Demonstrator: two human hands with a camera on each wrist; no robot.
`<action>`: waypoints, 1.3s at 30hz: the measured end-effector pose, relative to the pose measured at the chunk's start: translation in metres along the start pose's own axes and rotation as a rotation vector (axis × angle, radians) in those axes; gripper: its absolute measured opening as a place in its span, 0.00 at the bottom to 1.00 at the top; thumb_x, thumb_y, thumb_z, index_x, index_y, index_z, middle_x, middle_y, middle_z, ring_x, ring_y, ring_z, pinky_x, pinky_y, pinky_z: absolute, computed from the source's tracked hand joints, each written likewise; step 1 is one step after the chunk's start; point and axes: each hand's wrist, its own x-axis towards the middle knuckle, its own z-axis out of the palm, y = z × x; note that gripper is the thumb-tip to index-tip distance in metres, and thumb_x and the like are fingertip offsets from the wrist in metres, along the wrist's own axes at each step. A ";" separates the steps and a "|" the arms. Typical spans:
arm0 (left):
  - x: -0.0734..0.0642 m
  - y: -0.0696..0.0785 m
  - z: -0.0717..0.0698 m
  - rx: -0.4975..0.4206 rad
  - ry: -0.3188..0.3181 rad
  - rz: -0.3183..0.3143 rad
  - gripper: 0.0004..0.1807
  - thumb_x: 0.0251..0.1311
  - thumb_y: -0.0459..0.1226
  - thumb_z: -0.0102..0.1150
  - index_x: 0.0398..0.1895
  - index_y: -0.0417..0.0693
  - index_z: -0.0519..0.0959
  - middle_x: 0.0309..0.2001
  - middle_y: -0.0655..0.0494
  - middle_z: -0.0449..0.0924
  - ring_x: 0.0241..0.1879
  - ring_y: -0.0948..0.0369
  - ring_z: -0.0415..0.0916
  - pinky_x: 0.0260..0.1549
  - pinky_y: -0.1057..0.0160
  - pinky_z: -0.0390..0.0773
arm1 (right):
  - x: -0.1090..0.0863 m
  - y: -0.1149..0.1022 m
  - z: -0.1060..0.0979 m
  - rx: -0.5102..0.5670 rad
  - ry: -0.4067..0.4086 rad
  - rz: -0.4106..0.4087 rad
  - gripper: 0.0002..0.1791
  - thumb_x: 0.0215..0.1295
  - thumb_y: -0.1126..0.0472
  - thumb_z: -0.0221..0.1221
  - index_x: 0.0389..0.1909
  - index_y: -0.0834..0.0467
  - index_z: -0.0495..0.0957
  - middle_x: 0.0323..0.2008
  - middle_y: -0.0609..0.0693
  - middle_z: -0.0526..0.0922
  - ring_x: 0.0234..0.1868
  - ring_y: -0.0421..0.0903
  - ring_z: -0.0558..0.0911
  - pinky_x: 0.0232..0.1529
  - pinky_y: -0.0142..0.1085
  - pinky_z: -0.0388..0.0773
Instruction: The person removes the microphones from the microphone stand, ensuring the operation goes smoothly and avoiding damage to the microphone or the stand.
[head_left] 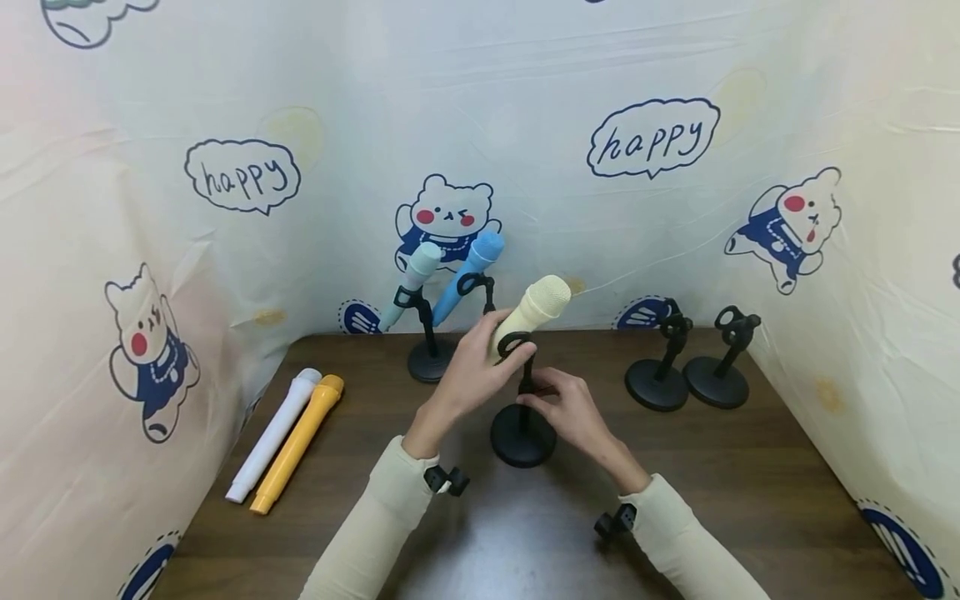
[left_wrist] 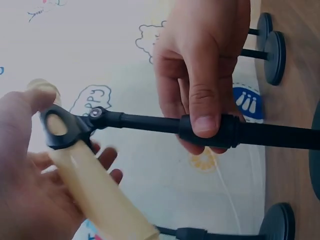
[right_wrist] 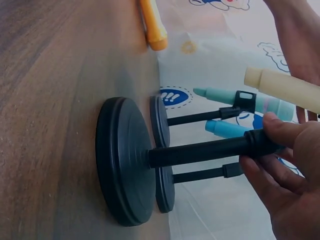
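Note:
A cream microphone leans in the ring clip of a black desk stand, its head pointing up and to the right in the head view. My left hand grips the microphone close to the clip, thumb on one side and fingers behind. Lower down, my right hand pinches the collar on the stand's pole between thumb and fingers. The stand's round base is on the wooden table.
Behind stand a mint microphone and a blue microphone, both in black stands. A white microphone and a yellow microphone lie at the left. Two bare stands are at the back right, before a printed cloth.

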 end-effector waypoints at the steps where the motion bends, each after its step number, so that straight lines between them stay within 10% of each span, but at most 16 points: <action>1: 0.002 0.000 0.001 -0.010 -0.022 -0.014 0.31 0.73 0.51 0.66 0.73 0.54 0.71 0.56 0.54 0.79 0.48 0.56 0.78 0.46 0.53 0.82 | 0.000 0.000 0.000 -0.002 0.002 -0.002 0.12 0.65 0.63 0.74 0.48 0.58 0.87 0.43 0.52 0.91 0.45 0.49 0.92 0.50 0.44 0.90; 8: 0.008 -0.002 0.003 -0.066 -0.080 -0.051 0.27 0.76 0.52 0.61 0.72 0.53 0.71 0.49 0.52 0.79 0.41 0.55 0.76 0.37 0.57 0.80 | -0.002 0.001 -0.001 -0.015 -0.002 0.005 0.13 0.66 0.62 0.74 0.49 0.59 0.87 0.43 0.52 0.91 0.43 0.47 0.91 0.47 0.40 0.91; 21: 0.008 -0.013 0.000 -0.165 -0.141 -0.077 0.29 0.79 0.51 0.57 0.74 0.47 0.67 0.57 0.45 0.78 0.51 0.51 0.76 0.48 0.52 0.78 | -0.001 -0.002 0.000 -0.014 -0.001 0.063 0.15 0.65 0.63 0.75 0.50 0.61 0.87 0.44 0.54 0.92 0.45 0.49 0.92 0.48 0.40 0.91; 32: -0.002 -0.033 0.009 -0.503 -0.140 -0.158 0.35 0.80 0.47 0.55 0.81 0.45 0.57 0.68 0.38 0.68 0.65 0.46 0.74 0.68 0.37 0.76 | -0.002 -0.004 -0.001 -0.027 -0.002 0.094 0.16 0.64 0.62 0.75 0.50 0.60 0.87 0.44 0.56 0.92 0.43 0.50 0.92 0.46 0.38 0.91; 39: -0.005 -0.043 0.022 -0.712 -0.087 -0.095 0.32 0.78 0.33 0.50 0.81 0.41 0.55 0.59 0.50 0.72 0.57 0.59 0.73 0.61 0.57 0.75 | -0.001 -0.003 -0.001 -0.010 0.002 0.098 0.16 0.64 0.63 0.75 0.51 0.61 0.87 0.44 0.56 0.92 0.44 0.50 0.92 0.47 0.38 0.91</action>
